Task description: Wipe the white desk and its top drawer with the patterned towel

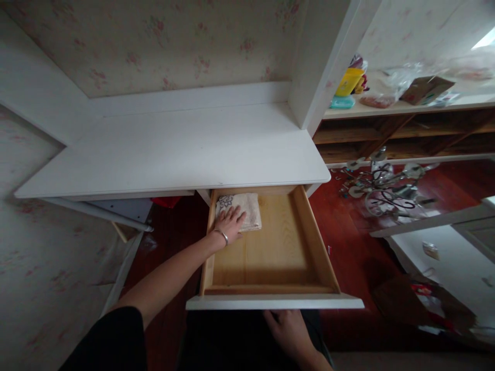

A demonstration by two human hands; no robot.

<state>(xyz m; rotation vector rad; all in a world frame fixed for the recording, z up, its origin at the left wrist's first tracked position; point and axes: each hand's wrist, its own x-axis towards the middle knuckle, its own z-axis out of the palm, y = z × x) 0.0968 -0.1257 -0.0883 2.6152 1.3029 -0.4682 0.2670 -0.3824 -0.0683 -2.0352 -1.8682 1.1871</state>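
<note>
A folded beige cloth (251, 208) with a dark floral pattern at one corner lies in the back left of a pulled-out wooden drawer (278, 257). Resting flat on the cloth is my left hand (229, 224), its fingers spread and a silver bangle at the wrist. Below the drawer's white front (274, 302) is my right hand (290, 330), near its lower edge. The thumb shows there, but the other fingers are mostly hidden, and whether they touch the front cannot be told.
The drawer belongs to a white desk (201, 147) with upright side panels. Right of it, a chandelier (390, 185) with curved arms lies on the red floor (348, 247). A low shelf (406, 108) bears a yellow container (349, 81), plastic bags and a cardboard box (425, 90).
</note>
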